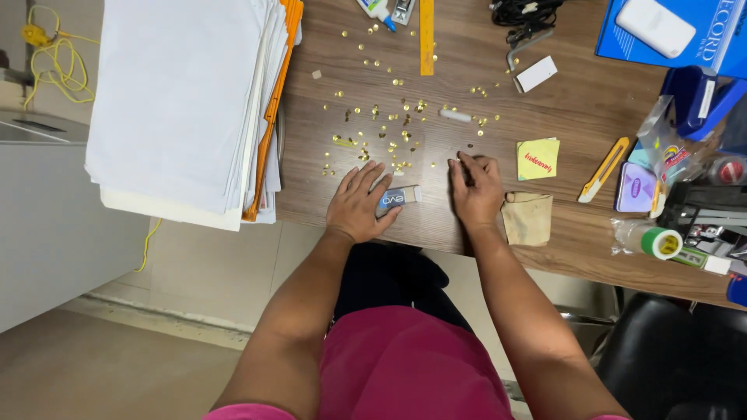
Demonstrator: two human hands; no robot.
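Several small gold pins [405, 120] lie scattered over the brown wooden desk [591, 117]. My left hand [359, 201] rests flat near the desk's front edge, fingers spread, its thumb side touching a small grey and blue box [398, 197]. My right hand [476, 189] sits just right of the box, fingers bunched with the tips pressing the desk beside a dark pin [469, 145]. Whether anything is pinched in it I cannot tell.
A tall stack of white papers and orange folders [187, 101] fills the left. A yellow ruler [426, 35], yellow sticky notes [538, 159], a tan cloth [527, 218], a yellow utility knife [604, 169], green tape [666, 243], a blue book [677, 35] and stationery clutter crowd the right.
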